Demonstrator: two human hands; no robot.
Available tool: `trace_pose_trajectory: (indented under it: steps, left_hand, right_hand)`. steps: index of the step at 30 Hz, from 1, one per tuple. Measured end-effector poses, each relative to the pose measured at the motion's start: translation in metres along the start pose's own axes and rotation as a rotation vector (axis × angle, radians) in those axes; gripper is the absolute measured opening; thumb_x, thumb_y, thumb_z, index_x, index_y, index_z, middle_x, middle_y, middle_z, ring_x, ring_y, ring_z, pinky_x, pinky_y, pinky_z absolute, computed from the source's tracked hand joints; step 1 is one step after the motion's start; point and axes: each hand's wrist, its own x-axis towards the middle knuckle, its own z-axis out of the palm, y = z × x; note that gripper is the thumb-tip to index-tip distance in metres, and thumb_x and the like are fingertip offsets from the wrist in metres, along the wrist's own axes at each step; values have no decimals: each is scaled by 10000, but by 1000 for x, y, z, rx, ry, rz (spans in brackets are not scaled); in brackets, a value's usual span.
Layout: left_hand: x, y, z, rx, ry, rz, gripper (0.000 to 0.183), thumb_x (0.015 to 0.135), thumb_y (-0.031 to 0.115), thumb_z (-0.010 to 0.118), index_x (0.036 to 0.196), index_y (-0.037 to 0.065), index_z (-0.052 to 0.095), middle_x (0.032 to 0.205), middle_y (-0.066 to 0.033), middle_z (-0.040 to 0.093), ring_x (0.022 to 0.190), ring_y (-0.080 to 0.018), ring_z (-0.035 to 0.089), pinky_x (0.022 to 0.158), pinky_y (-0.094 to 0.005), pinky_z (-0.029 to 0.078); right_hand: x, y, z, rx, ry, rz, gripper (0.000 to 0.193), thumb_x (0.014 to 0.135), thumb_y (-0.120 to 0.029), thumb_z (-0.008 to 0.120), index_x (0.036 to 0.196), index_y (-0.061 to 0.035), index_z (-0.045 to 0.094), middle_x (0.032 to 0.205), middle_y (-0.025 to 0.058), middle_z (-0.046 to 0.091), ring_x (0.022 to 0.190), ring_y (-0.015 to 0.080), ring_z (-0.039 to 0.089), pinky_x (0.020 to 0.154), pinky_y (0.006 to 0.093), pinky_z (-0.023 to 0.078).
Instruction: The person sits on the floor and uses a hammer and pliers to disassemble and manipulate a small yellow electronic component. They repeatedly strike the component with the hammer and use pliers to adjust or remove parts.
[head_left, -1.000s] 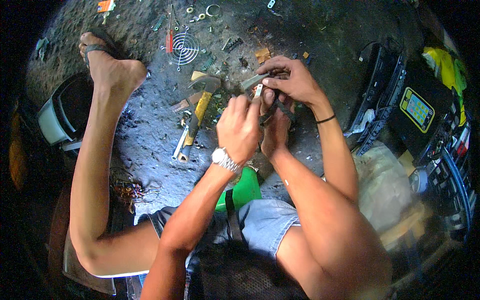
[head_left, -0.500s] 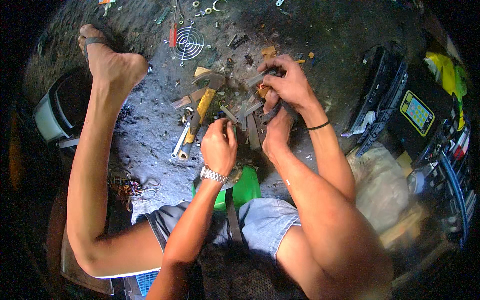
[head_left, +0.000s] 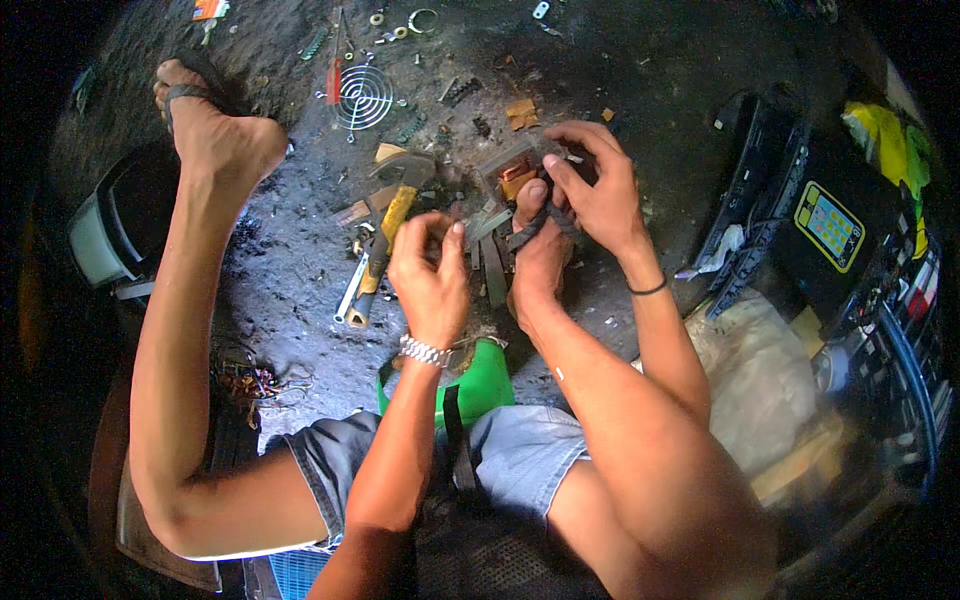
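A small transformer [head_left: 517, 184] with grey metal plates and copper-coloured winding lies on the ground against the toes of my right foot [head_left: 540, 262]. My right hand [head_left: 605, 190] grips its right end, thumb below and fingers curled over the top. Lower left of it, my left hand [head_left: 430, 280] is raised with fingers curled and thumb close to them; anything pinched there is too small to make out. Thin flat metal strips [head_left: 492, 270] lie between the left hand and the foot. A hammer [head_left: 393, 225] with a yellow and black handle lies just left of my left hand.
A round wire fan guard [head_left: 363, 97] and a red-handled screwdriver [head_left: 334, 82] lie farther off among small scraps. Something green [head_left: 485, 380] sits between my legs. At right are black plastic casings [head_left: 745, 190] and a pale bag [head_left: 750, 350]; tangled wires [head_left: 250, 382] lie at left.
My left hand has moved slightly up, its fingers opening a little. My right hand has shifted right and down along the transformer, exposing more of the winding. The view has shifted slightly.
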Motion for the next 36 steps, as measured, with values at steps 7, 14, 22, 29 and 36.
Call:
trace_pose_trajectory:
  steps: [7, 14, 22, 29, 36]
  left_hand:
    - [45, 56, 13, -232, -181, 50, 123, 948, 52, 735, 1028, -41, 731, 911, -118, 777, 824, -124, 721, 738, -294, 576]
    - [68, 60, 13, -302, -202, 150, 145, 928, 0, 721, 1066, -31, 754, 935, -124, 785, 855, -124, 730, 772, -283, 581]
    - [34, -5, -26, 415, 89, 309, 316, 886, 72, 718, 1186, 13, 637, 1095, -193, 623, 1062, -390, 583, 950, -490, 467]
    - [11, -55, -58, 731, -123, 251, 463, 848, 97, 738, 1264, -15, 565, 1102, -234, 610, 1034, -421, 597, 891, -505, 489]
    - [36, 11, -71, -116, -651, -545, 532, 887, 58, 718, 1369, -36, 512, 913, -165, 674, 879, -319, 679, 751, -493, 517]
  right_hand:
    - [22, -41, -1, 295, -293, 54, 313, 940, -149, 798, 1205, 6, 735, 1134, 62, 747, 918, 89, 689, 798, 239, 570]
    - [49, -30, 5, 271, -299, 90, 278, 874, -162, 862, 1083, 1, 781, 1017, 55, 788, 949, 99, 691, 855, 287, 576]
    - [60, 23, 0, 67, -366, -44, 325, 982, -238, 743, 1239, -43, 700, 1076, 90, 758, 746, 157, 712, 635, 326, 597]
    - [56, 22, 0, 175, -404, 120, 321, 987, -244, 739, 1246, -62, 687, 985, 91, 749, 521, 140, 646, 371, 287, 535]
    - [50, 34, -1, 266, -274, 92, 279, 986, -234, 744, 1198, -63, 686, 1014, 47, 739, 648, 112, 660, 458, 290, 557]
